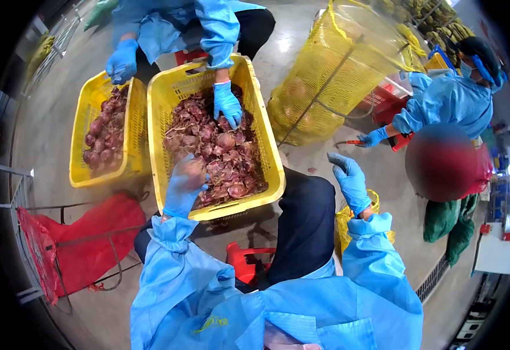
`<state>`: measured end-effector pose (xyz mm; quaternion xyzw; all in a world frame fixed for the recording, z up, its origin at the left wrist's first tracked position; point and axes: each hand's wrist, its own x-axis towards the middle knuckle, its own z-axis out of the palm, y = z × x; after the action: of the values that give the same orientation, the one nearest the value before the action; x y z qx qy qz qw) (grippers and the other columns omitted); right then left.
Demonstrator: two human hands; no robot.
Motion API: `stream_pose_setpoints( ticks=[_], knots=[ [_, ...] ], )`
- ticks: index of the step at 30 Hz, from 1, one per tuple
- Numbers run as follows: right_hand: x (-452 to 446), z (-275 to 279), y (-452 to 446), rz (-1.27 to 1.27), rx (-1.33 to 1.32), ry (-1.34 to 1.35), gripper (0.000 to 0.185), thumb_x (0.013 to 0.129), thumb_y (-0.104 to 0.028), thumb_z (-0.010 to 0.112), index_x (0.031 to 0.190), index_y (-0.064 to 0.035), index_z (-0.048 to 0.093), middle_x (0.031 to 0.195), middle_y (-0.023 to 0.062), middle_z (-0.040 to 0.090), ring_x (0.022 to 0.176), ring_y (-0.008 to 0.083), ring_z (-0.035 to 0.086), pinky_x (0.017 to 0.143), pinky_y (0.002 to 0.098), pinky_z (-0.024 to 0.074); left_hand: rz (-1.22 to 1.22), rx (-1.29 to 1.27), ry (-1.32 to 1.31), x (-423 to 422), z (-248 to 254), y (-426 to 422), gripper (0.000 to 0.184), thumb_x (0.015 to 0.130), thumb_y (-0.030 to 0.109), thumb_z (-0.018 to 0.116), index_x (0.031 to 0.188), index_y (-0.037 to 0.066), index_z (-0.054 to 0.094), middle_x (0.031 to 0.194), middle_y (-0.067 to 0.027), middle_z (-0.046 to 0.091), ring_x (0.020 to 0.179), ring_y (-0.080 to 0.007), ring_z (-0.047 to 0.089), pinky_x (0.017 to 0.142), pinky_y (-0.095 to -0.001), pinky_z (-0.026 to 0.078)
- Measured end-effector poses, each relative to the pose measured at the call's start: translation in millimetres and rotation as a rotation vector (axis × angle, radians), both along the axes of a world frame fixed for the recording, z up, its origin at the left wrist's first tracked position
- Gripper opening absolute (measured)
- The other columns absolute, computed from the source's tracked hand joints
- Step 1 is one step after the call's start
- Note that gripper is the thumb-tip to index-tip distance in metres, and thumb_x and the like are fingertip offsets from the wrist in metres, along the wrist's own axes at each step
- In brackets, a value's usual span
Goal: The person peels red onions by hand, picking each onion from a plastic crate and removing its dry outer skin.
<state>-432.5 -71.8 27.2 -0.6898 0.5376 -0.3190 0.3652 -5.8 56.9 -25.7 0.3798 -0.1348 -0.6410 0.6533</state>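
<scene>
My left hand, in a blue glove, is at the near left corner of a large yellow crate. Its fingers curl around a red onion, slightly blurred. Many red onions and loose papery skins fill the crate. To the right, my right hand, also gloved in blue, is raised beside my knee, fingers stretched and apart with nothing in them. Below it is a yellow mesh bag. A co-worker's gloved hand reaches into the same crate.
The co-worker's other hand is above a second yellow crate of onions. A tall yellow mesh sack stands on a frame. A red mesh bag hangs at left. Another person holds an orange-handled tool. A red stool is below me.
</scene>
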Motion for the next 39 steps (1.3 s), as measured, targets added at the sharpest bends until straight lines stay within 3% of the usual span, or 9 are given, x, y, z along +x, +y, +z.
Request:
stream_pose_setpoints(
  ticks=[6,11,13,21,26,29,32,35,39],
  knots=[
    [127.8,63.9,-8.3,0.382,0.239,-0.265,0.036,0.092,-0.002,0.054,0.128,-0.0012,0.055,0.124,0.0076,0.060,0.113,0.0154,0.056,0.099,0.0294,0.0432,-0.013,-0.100,0.005,-0.1,0.6,-8.2,0.064,0.080,0.022,0.064,0.139,0.010,0.041,0.118,-0.0124,0.060,0.096,-0.0298,0.066,0.072,-0.0413,0.059],
    [235.8,20.7,-1.3,0.720,0.319,-0.258,0.052,0.087,-0.001,0.061,0.137,-0.0052,0.048,0.124,0.0086,0.058,0.113,0.0146,0.055,0.096,0.0282,0.0443,-0.039,-0.063,0.009,-3.5,8.5,-12.5,0.063,0.084,0.018,0.067,0.140,0.014,0.040,0.128,-0.0103,0.053,0.108,-0.0260,0.061,0.079,-0.0425,0.058],
    [264.6,-9.6,2.5,0.868,0.404,-0.386,0.067,0.082,0.004,0.063,0.144,-0.0061,0.039,0.131,0.0099,0.053,0.117,0.0150,0.051,0.098,0.0291,0.0434,-0.053,-0.175,0.035,-5.4,6.6,-17.0,0.075,0.077,0.018,0.075,0.142,0.015,0.036,0.136,-0.0075,0.046,0.125,-0.0255,0.050,0.100,-0.0441,0.047],
    [270.3,-8.2,4.1,0.774,0.655,-0.562,0.078,0.081,0.010,0.058,0.150,-0.0062,0.027,0.141,0.0081,0.043,0.123,0.0163,0.046,0.102,0.0299,0.0410,-0.065,-0.193,-0.243,-0.7,12.6,-26.8,0.090,0.070,0.016,0.073,0.146,0.012,0.025,0.141,-0.0075,0.039,0.130,-0.0238,0.044,0.109,-0.0391,0.038],
    [271.5,4.0,4.3,0.730,0.717,-0.595,0.078,0.083,0.004,0.065,0.150,-0.0062,0.027,0.144,0.0068,0.039,0.126,0.0162,0.044,0.105,0.0306,0.0387,-0.038,-0.150,-0.128,-0.8,26.2,-29.5,0.074,0.077,0.009,0.067,0.143,0.009,0.034,0.141,-0.0068,0.042,0.133,-0.0205,0.040,0.111,-0.0375,0.035],
    [273.9,2.5,10.2,0.718,0.684,-0.640,0.077,0.083,0.002,0.066,0.149,-0.0056,0.027,0.144,0.0079,0.039,0.126,0.0164,0.044,0.106,0.0310,0.0384,-0.052,-0.160,-0.359,-1.1,20.6,-30.7,0.076,0.077,0.010,0.067,0.145,0.009,0.032,0.142,-0.0071,0.041,0.132,-0.0217,0.042,0.111,-0.0371,0.034],
    [275.4,-2.7,11.8,0.639,0.614,-0.549,0.077,0.083,0.000,0.068,0.149,-0.0049,0.028,0.143,0.0087,0.041,0.125,0.0170,0.045,0.106,0.0319,0.0384,-0.103,-0.193,-0.362,-0.1,13.9,-30.1,0.077,0.078,0.010,0.065,0.146,0.008,0.030,0.143,-0.0075,0.040,0.133,-0.0216,0.040,0.112,-0.0366,0.034],
    [271.4,3.8,4.5,0.602,0.798,-0.620,0.076,0.083,-0.001,0.068,0.148,-0.0042,0.029,0.141,0.0089,0.044,0.123,0.0172,0.047,0.105,0.0322,0.0395,-0.146,-0.210,-0.084,2.1,38.1,-28.5,0.071,0.082,-0.002,0.055,0.147,0.008,0.031,0.145,-0.0077,0.038,0.133,-0.0184,0.039,0.108,-0.0333,0.039],
    [270.1,7.4,2.1,0.606,0.837,-0.627,0.071,0.084,-0.006,0.068,0.146,-0.0044,0.032,0.137,0.0081,0.047,0.121,0.0170,0.050,0.103,0.0314,0.0418,-0.136,-0.200,-0.053,2.4,39.9,-28.6,0.067,0.083,0.002,0.057,0.146,0.006,0.033,0.144,-0.0078,0.040,0.132,-0.0188,0.041,0.108,-0.0330,0.037]
  ],
)
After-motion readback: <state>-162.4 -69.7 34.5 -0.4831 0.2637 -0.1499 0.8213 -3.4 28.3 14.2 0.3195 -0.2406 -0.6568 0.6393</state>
